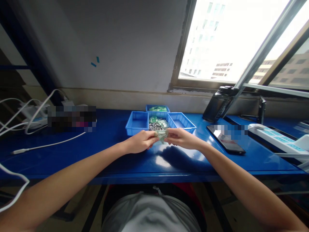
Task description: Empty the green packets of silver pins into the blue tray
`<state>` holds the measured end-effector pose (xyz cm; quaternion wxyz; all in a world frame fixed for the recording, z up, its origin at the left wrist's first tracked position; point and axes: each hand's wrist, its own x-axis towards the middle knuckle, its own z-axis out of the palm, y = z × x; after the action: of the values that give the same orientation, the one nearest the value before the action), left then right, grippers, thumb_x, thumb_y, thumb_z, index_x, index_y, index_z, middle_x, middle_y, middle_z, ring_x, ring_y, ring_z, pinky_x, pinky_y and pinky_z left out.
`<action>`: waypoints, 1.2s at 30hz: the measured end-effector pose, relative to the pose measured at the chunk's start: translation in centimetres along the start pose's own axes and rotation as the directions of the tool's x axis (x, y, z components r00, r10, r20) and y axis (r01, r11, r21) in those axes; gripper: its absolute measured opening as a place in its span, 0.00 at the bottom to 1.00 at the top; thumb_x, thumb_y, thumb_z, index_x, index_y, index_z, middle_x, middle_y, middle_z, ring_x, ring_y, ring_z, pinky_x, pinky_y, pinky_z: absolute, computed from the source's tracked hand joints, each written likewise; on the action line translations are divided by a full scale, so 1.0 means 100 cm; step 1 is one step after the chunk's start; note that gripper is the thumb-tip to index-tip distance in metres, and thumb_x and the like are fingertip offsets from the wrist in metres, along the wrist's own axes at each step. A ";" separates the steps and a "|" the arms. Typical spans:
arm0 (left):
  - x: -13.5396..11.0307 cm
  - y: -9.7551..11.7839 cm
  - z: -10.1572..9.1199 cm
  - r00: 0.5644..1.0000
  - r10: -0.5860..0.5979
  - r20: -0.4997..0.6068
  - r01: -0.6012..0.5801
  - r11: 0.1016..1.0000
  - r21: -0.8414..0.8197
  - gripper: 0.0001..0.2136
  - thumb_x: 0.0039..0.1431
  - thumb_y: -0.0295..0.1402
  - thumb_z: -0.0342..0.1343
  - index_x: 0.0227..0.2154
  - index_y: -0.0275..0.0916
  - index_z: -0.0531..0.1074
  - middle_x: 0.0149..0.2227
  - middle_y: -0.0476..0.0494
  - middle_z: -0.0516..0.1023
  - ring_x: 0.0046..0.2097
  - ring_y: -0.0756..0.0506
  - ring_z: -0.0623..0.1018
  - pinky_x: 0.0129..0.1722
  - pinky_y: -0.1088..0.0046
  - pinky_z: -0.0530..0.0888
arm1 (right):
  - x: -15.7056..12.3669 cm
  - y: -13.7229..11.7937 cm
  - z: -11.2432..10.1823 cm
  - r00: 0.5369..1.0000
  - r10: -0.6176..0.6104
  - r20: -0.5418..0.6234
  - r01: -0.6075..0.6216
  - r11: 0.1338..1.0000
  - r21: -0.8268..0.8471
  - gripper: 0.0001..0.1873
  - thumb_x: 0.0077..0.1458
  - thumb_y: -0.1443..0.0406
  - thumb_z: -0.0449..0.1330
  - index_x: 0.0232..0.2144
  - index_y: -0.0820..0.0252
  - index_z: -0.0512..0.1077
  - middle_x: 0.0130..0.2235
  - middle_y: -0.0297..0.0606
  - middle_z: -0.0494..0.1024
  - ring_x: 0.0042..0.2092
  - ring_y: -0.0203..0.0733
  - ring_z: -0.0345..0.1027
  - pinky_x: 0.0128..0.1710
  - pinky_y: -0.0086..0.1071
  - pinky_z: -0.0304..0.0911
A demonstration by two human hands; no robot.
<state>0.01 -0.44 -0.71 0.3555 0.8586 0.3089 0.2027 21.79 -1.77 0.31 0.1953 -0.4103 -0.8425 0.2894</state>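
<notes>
Between my left hand [142, 141] and my right hand [181, 138] is a small clear plastic bag [161, 136] with a greenish tint. The fingers of both hands pinch it from either side, above the table's front part. Whether anything is inside the bag, I cannot make out. Just behind it stands a blue bin [172, 120] with many small metal screws [155, 124] and some green-tinted plastic bags. A blue bin [137, 121] on the left and another blue bin [182, 120] on the right adjoin it. Farther back, a blue bin [147, 107] holds green packets [158, 109].
On the blue table [108, 161], a phone [225, 140] lies to the right, with a black bottle [218, 103] behind it. A white power strip [277, 138] is at the far right. White cables [48, 146] run across the left side. A window is at the back right.
</notes>
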 end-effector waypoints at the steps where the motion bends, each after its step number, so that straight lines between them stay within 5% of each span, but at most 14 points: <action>1: 0.000 0.000 0.000 1.000 -0.001 0.000 0.001 1.000 -0.004 0.14 0.61 0.40 0.44 0.25 0.37 0.63 0.21 0.51 0.68 0.24 0.52 0.68 0.26 0.76 0.63 | 0.000 0.000 0.000 1.000 -0.001 -0.007 0.001 1.000 0.002 0.15 0.55 0.56 0.54 0.30 0.63 0.66 0.23 0.32 0.69 0.25 0.32 0.61 0.24 0.25 0.54; 19: -0.001 0.002 -0.003 0.999 0.006 -0.040 -0.005 1.000 0.013 0.16 0.59 0.45 0.45 0.27 0.36 0.65 0.20 0.52 0.67 0.23 0.51 0.67 0.24 0.76 0.62 | -0.001 0.002 0.002 0.999 -0.013 -0.053 0.021 0.987 0.159 0.11 0.54 0.59 0.55 0.33 0.62 0.63 0.21 0.31 0.70 0.24 0.33 0.64 0.23 0.26 0.58; 26: -0.001 0.001 -0.005 0.995 -0.030 -0.099 0.033 0.999 0.032 0.20 0.58 0.46 0.47 0.19 0.36 0.62 0.18 0.51 0.67 0.21 0.52 0.66 0.23 0.76 0.60 | -0.003 -0.001 0.001 0.991 -0.050 -0.122 0.062 0.993 0.100 0.08 0.53 0.62 0.56 0.34 0.62 0.65 0.19 0.29 0.69 0.21 0.31 0.61 0.21 0.24 0.55; 36: 0.006 -0.008 -0.004 0.988 -0.146 -0.041 0.125 0.937 -0.327 0.21 0.60 0.43 0.38 0.27 0.33 0.70 0.17 0.49 0.69 0.19 0.51 0.68 0.21 0.76 0.67 | -0.004 -0.001 0.002 0.976 -0.097 -0.195 0.094 0.995 -0.025 0.06 0.50 0.68 0.55 0.33 0.60 0.62 0.19 0.29 0.72 0.19 0.31 0.63 0.21 0.23 0.57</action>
<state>-0.10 0.57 -0.96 0.4942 0.7585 0.3410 0.2530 21.87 -2.17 0.22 0.2876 -0.3973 -0.8402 0.2314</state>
